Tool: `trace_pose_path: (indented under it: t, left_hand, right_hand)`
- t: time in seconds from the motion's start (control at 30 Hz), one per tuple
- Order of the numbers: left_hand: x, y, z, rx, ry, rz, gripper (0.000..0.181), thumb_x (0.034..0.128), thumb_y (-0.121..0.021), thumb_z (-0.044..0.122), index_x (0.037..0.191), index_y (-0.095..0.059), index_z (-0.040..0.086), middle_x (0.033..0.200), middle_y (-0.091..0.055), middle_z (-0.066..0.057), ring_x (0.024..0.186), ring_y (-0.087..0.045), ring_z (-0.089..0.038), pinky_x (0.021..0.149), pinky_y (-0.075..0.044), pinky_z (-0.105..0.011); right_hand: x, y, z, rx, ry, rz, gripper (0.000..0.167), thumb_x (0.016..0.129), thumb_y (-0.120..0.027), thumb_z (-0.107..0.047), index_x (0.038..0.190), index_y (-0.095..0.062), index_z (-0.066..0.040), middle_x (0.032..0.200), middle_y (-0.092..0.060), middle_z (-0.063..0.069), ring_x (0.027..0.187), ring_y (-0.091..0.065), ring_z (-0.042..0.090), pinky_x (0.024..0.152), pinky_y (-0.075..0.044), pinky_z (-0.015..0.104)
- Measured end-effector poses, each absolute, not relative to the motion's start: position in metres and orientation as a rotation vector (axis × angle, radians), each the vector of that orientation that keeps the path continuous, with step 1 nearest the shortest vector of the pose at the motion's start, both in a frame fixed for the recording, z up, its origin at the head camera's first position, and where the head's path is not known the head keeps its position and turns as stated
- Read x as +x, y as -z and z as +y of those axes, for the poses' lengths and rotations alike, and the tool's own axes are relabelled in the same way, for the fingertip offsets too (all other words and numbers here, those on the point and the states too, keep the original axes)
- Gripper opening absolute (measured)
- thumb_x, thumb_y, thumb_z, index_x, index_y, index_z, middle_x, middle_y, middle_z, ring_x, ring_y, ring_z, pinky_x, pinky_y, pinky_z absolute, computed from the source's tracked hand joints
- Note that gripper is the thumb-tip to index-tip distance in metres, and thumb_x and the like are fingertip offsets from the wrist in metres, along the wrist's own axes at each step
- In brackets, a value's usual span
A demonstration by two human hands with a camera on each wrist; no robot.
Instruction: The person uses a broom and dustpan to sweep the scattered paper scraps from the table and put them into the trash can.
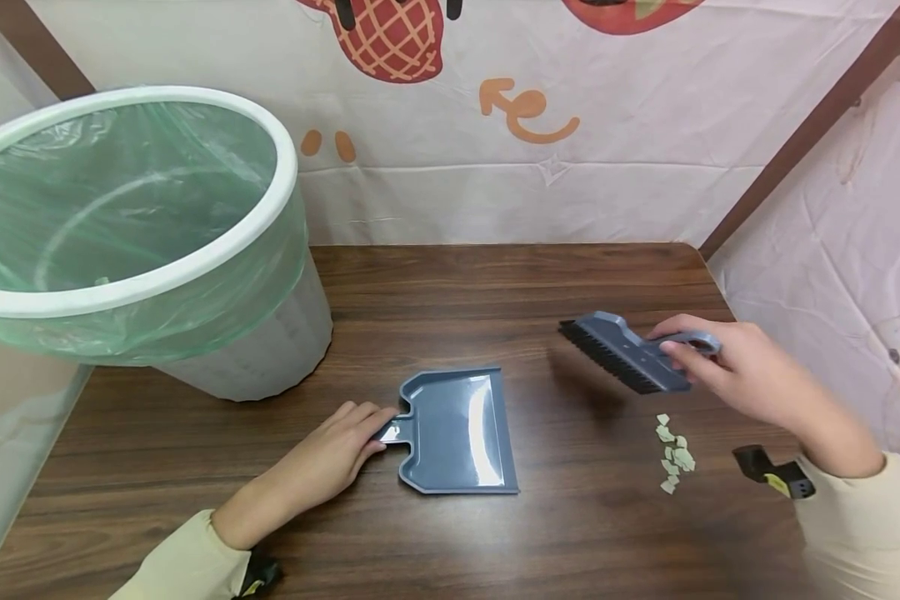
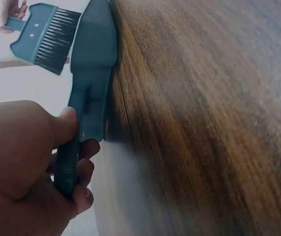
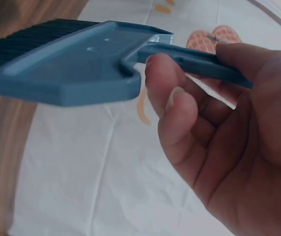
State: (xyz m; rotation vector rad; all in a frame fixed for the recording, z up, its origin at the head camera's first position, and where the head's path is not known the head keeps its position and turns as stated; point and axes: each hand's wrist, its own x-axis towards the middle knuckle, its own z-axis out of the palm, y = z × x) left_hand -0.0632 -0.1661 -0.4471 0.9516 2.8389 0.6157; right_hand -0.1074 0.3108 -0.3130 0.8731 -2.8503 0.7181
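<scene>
A blue-grey dustpan (image 1: pixel 450 429) lies on the wooden table, its wide edge facing right. My left hand (image 1: pixel 326 454) grips its handle; in the left wrist view the thumb and curled fingers of the hand (image 2: pixel 32 162) wrap the dustpan's handle (image 2: pixel 69 164). My right hand (image 1: pixel 750 375) holds a small brush (image 1: pixel 637 354) by its handle above the table, black bristles toward the lower left. The right wrist view shows the brush (image 3: pixel 81 64) pinched in the hand (image 3: pixel 219 123). Small pale green scraps (image 1: pixel 678 457) lie on the table below the brush, right of the dustpan.
A large white bin (image 1: pixel 270 350) with a green liner (image 1: pixel 217 317) stands on the left of the table (image 1: pixel 435 292). Behind the table hangs a pale cloth (image 1: pixel 645 183) with printed pictures; another pale cloth (image 1: pixel 832 208) hangs at the right.
</scene>
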Motion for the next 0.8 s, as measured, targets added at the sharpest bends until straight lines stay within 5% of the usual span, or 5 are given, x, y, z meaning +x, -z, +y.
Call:
trace_pose_path:
  t: [0.23,0.5,0.8]
  left_hand:
    - [-0.063,0.446,-0.167,0.965,-0.618,2.850,0.041,0.0982,-0.068,0.009,0.138,-0.059,0.002,0.125,-0.063,-0.006,0.105,-0.056,-0.019,0.091,-0.051,-0.040]
    - [-0.063,0.447,-0.168,0.974,-0.624,2.861,0.041,0.0982,-0.068,0.010,0.137,-0.059,0.003,0.123,-0.064,-0.005,0.104,-0.056,-0.019,0.090,-0.051,-0.040]
    - [-0.063,0.447,-0.166,0.969,-0.623,2.840,0.040,0.0993,-0.066,0.010,0.138,-0.059,0.003,0.124,-0.063,-0.006,0.105,-0.056,-0.020,0.091,-0.052,-0.041]
  right_hand:
    - [-0.101,0.313,0.328,0.768,-0.355,-2.859,0.021,0.095,-0.069,-0.008,0.114,-0.069,-0.017,0.070,-0.062,-0.007,0.059,-0.050,0.009,0.055,-0.045,0.033]
    - [-0.096,0.328,0.326,0.586,-0.147,-2.926,0.003,0.096,-0.062,-0.013,0.097,-0.060,-0.011,0.057,-0.047,-0.007,0.050,-0.046,0.019,0.044,-0.040,0.046]
    - [-0.092,0.349,0.322,0.428,-0.095,-2.998,0.016,0.090,-0.057,-0.009,0.078,-0.047,-0.008,0.049,-0.037,-0.003,0.043,-0.046,0.026,0.040,-0.039,0.051]
